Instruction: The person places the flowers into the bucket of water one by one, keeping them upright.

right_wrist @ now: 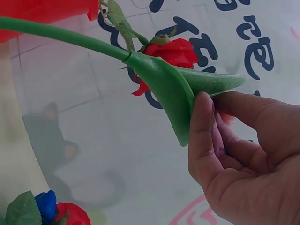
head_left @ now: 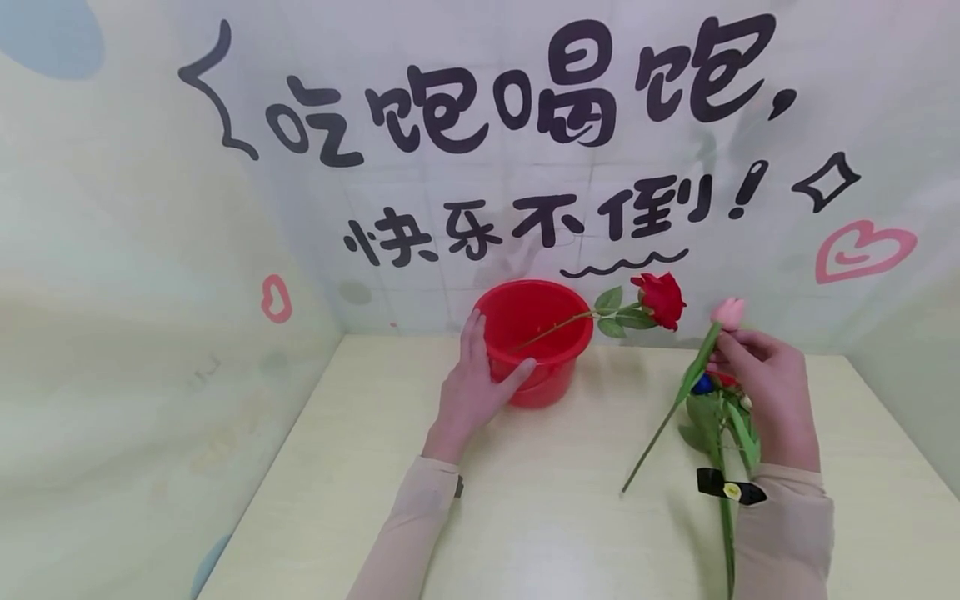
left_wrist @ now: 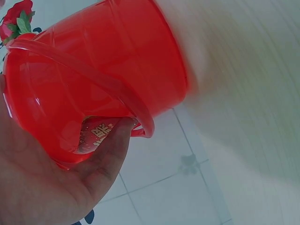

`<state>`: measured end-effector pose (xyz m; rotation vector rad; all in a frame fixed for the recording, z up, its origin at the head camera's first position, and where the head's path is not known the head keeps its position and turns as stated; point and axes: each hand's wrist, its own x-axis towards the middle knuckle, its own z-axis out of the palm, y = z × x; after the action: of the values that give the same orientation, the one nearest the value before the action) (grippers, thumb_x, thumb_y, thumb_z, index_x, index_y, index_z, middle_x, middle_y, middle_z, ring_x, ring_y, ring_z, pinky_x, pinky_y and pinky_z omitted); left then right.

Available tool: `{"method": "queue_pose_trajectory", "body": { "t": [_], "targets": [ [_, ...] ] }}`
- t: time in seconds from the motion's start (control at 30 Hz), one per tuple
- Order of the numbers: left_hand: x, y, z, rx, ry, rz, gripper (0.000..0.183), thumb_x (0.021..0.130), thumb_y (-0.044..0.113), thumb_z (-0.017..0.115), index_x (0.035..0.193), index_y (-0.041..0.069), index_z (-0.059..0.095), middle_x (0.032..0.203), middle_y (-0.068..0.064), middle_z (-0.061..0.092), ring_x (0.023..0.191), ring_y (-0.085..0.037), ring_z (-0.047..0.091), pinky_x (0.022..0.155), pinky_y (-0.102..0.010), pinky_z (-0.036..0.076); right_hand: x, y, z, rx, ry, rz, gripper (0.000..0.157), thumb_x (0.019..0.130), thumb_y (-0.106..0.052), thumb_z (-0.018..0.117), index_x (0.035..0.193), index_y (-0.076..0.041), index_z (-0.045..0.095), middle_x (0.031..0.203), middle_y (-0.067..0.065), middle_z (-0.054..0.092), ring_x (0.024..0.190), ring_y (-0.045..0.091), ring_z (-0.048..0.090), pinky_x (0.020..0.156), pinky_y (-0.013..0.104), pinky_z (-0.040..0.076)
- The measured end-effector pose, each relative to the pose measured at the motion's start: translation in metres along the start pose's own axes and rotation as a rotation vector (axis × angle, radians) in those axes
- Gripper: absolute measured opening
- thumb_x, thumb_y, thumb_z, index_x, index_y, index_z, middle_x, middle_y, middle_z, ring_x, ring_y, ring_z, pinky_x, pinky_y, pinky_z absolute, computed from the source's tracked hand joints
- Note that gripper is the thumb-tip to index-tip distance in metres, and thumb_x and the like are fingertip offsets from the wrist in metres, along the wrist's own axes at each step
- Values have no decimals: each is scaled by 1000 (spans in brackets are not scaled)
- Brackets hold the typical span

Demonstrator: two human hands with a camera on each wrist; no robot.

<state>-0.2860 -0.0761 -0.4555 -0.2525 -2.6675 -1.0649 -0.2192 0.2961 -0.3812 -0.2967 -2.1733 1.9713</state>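
My left hand (head_left: 468, 396) grips the near left side of a small red bucket (head_left: 542, 390); the left wrist view has the thumb by the bucket's handle (left_wrist: 93, 72). A red rose (head_left: 662, 300) stands tilted in the bucket, its stem inside and its bloom leaning out over the right rim. Right of the bucket, my right hand (head_left: 780, 400) pinches a pink tulip (head_left: 727, 314) between thumb and fingers, just below the bloom. Its green stem (right_wrist: 84, 41) slants down toward the bucket side, clear of the table. In the right wrist view, the hand and leaves mostly hide the bloom.
Below the right hand, more flowers lie on the pale table (head_left: 555, 500), among them a blue bloom (head_left: 702, 384) and a red one (right_wrist: 72, 214). A printed cloth (head_left: 420, 183) with black characters hangs behind and along the sides.
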Motion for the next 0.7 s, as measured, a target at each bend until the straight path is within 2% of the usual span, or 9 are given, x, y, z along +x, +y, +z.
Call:
{"method": "queue_pose_trajectory", "body": {
  "t": [0.2,0.33,0.7],
  "targets": [
    [-1,1,-2,-12,-5,-2,117,84,65,79,169,28,8,159,2,39,123,-26,62,84,-45,64,-3,-7,1,159,41,-67,18,102,-23,72,112,-8,68,89,-6,72,75,7,74,72,15,59],
    [-1,2,-1,-27,-3,8,117,84,64,80,169,28,8,159,2,39,126,-26,60,85,-45,64,-6,-11,3,223,76,-100,12,101,-19,72,108,-10,70,91,-4,73,75,7,74,73,16,59],
    [-1,2,-1,-19,-10,4,118,84,63,81,170,27,8,159,2,38,124,-26,61,85,-45,64,-7,-16,7,409,172,-164,19,98,-16,77,114,-6,77,100,7,71,77,15,74,78,20,60]
  ]
}}
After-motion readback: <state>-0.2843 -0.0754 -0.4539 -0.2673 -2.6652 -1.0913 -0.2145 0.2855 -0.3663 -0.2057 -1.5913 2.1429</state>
